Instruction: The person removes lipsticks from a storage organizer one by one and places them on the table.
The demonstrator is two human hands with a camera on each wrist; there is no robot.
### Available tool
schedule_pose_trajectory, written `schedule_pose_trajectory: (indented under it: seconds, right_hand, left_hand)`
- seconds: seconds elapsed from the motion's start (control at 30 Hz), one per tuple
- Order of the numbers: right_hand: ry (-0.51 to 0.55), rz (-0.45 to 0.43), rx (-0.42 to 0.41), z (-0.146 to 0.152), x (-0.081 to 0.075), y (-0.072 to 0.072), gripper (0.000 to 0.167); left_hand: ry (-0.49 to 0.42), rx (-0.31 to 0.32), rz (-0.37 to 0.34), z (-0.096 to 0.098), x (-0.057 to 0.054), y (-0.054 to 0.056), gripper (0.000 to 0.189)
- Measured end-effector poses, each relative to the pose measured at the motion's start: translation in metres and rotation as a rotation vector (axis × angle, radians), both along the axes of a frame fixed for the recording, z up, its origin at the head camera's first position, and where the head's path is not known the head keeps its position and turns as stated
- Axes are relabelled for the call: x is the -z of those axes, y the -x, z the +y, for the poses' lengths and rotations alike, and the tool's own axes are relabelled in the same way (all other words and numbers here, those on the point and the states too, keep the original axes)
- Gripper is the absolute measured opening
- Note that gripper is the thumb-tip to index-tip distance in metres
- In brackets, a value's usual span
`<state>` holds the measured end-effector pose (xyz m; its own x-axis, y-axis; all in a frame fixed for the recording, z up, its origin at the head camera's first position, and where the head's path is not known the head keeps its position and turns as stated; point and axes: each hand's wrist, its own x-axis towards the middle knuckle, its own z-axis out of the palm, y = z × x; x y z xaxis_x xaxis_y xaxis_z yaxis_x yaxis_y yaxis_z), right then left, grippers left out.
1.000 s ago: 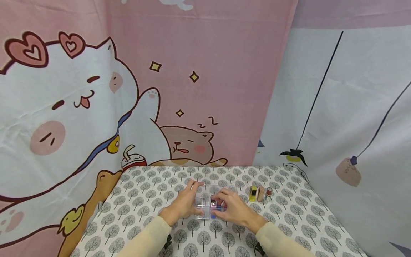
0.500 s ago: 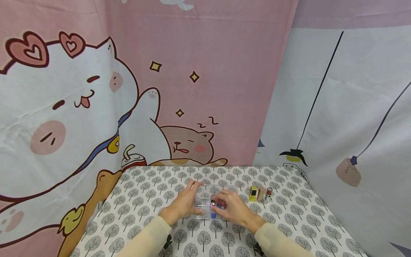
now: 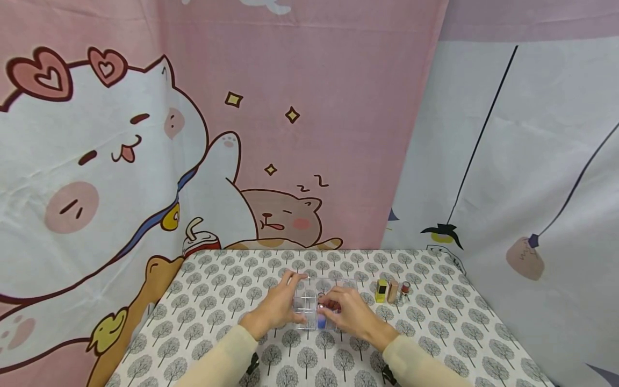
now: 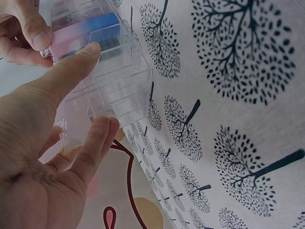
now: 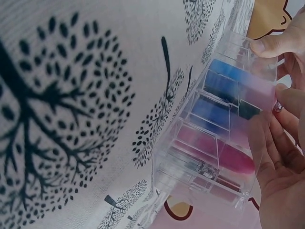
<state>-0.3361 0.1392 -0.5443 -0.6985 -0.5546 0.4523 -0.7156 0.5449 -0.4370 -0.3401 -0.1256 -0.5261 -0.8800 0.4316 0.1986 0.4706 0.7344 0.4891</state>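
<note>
A clear acrylic lipstick organizer [image 3: 306, 305] with divided compartments stands on the table. My left hand [image 3: 277, 305] grips its left end, thumb on the near side and fingers on the far side. My right hand [image 3: 355, 314] pinches the top of a pink-to-blue lipstick tube [image 4: 83, 34], whose jewelled end shows at the fingertips in the left wrist view. The tube's blue part is down inside a compartment. In the right wrist view, another pink-and-blue tube [image 5: 209, 112], a magenta tube [image 5: 224, 152] and a clear, silver-banded tube [image 5: 190, 164] occupy neighbouring compartments.
Right of the organizer stand a yellow-and-black lipstick [image 3: 381, 291], a beige tube [image 3: 393, 292] and a clear tube with a reddish-brown cap [image 3: 404, 293]. A tree-print cloth [image 3: 213, 295] covers the table, and a cartoon curtain [image 3: 338, 134] hangs behind it.
My right fingers have drawn in and dipped slightly at the pink-and-blue tube, which appears a little lower in its compartment. My left hand and the organizer have stayed put.
</note>
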Motion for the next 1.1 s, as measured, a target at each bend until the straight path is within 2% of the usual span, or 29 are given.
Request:
schedule_pose_trajectory:
  seconds: [0.73, 0.97, 1.1]
  right_hand:
    - [0.032, -0.007, -0.006, -0.0013, 0.0050, 0.0030, 0.016]
    - [0.012, -0.007, 0.018, 0.0004, 0.0018, 0.0010, 0.018]
    - [0.036, -0.019, 0.013, 0.0012, -0.0013, -0.0012, 0.018]
  left_hand:
    - [-0.009, 0.006, 0.020, -0.0007, -0.0023, -0.0017, 0.122]
    - [-0.010, 0.007, 0.013, -0.0002, -0.0030, -0.0019, 0.122]
    - [-0.006, 0.009, 0.019, -0.0001, -0.0027, -0.0015, 0.120]
